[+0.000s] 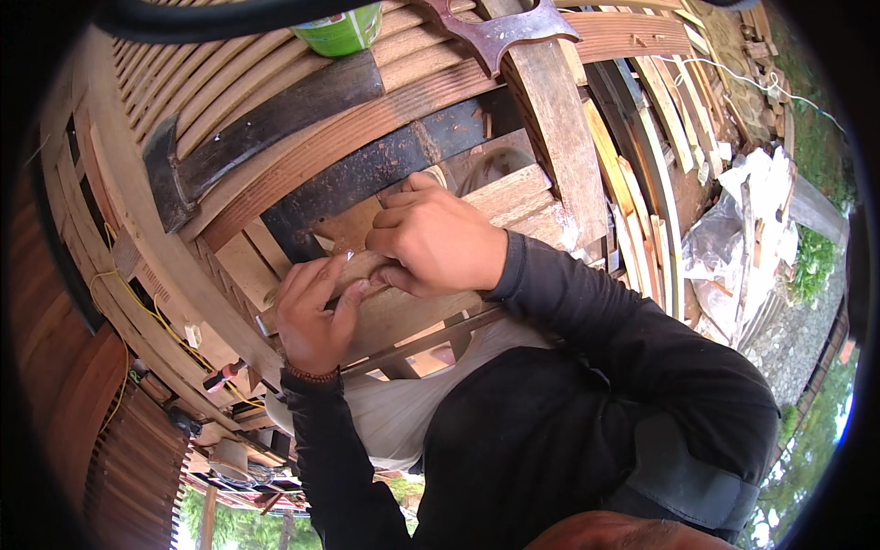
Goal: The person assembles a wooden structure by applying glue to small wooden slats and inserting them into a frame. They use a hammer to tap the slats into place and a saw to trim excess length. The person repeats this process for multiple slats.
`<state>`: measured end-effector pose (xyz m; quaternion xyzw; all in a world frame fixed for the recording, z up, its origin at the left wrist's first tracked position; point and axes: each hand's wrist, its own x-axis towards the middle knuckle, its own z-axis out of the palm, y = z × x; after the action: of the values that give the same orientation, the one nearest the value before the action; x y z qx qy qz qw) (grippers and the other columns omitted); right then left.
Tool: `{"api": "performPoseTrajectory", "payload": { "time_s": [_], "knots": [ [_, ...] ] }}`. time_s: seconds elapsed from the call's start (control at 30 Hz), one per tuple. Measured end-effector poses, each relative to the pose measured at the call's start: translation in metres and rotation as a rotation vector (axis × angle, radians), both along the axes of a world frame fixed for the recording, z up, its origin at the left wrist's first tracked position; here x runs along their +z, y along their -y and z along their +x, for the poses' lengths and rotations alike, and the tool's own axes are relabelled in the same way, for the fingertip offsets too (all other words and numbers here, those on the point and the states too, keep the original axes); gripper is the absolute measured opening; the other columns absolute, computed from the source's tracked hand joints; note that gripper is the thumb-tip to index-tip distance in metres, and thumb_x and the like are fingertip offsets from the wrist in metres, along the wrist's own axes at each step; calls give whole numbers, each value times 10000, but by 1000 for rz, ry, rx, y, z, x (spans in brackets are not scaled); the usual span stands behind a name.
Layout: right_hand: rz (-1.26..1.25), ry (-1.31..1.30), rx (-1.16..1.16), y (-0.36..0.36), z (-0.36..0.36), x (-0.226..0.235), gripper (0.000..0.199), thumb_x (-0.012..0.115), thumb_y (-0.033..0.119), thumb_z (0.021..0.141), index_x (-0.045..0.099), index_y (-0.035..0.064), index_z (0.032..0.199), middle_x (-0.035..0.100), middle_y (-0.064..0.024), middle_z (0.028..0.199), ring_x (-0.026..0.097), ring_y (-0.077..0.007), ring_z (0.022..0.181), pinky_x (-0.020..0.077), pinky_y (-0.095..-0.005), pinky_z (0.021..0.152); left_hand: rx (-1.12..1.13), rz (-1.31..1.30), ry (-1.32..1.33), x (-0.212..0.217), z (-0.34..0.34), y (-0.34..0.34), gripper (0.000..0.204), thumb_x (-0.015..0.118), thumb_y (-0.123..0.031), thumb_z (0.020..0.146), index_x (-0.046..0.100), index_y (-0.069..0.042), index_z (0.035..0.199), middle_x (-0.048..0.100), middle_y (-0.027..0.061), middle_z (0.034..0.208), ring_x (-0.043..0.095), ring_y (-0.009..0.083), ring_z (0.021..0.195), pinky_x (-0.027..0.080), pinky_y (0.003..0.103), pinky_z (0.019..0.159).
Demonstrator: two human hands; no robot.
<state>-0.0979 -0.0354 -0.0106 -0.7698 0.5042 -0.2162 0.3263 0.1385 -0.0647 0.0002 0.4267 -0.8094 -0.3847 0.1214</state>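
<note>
Head view: left hand (312, 316) and right hand (442, 240) at wooden board (403, 316), each grip unclear; pale markings on green tub (339, 35).

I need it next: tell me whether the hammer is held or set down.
Set down: the hammer lies on wooden slats, apart from the left hand and right hand, both at a board.

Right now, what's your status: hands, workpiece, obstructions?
Left hand and right hand close together, fingers bent over wooden board; exact grip unclear. Board partly covered by hands. Saw handle beyond, apart from both.
</note>
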Motion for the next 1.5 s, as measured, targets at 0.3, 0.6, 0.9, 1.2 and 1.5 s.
{"api": "performPoseTrajectory", "payload": {
  "time_s": [0.3, 0.6, 0.9, 1.2, 1.5],
  "knots": [
    [-31, -41, -85, -6, 3, -1, 255, 813, 340, 770, 751, 106, 849, 707, -72, 846, 685, -265, 873, 439, -424, 786, 57, -68, 57, 3, 0, -10, 351, 781, -248, 863, 751, -20, 1129, 730, 128, 1055, 674, 316, 981, 528, 434, 888],
    [-37, -31, -56, -3, 4, 13, 276, 837, 270, 760, 752, 64, 924, 729, -90, 928, 684, -288, 930, 439, -414, 808, 100, -77, -48, -2, 2, -13, 359, 783, -300, 859, 753, -38, 1103, 712, 91, 989, 655, 315, 935, 523, 433, 824],
    [-133, -56, -34, -7, 2, 18, 231, 804, 239, 771, 743, 60, 902, 704, -84, 889, 666, -289, 882, 442, -410, 795, 103, -74, 58, 5, -6, -15, 373, 790, -272, 879, 755, -13, 1145, 726, 152, 1074, 670, 349, 998, 543, 439, 881],
    [-256, -196, -66, -103, 2, 48, 462, 782, 251, 817, 676, -11, 1183, 614, -190, 1355, 542, -375, 1336, 404, -521, 1177, 86, -434, 298, 12, -17, -70, 588, 695, -331, 967, 591, 65, 1388, 575, 222, 1480, 519, 388, 1393, 406, 496, 1162],
    [-171, -181, -393, -188, -64, 71, 298, 765, 140, 838, 708, 44, 1114, 688, -147, 1096, 645, -355, 1014, 508, -449, 891, 63, -398, 328, 6, -15, -105, 720, 702, -389, 947, 507, 54, 1480, 452, 208, 1600, 396, 362, 1504, 304, 530, 1240]
  ]
}}
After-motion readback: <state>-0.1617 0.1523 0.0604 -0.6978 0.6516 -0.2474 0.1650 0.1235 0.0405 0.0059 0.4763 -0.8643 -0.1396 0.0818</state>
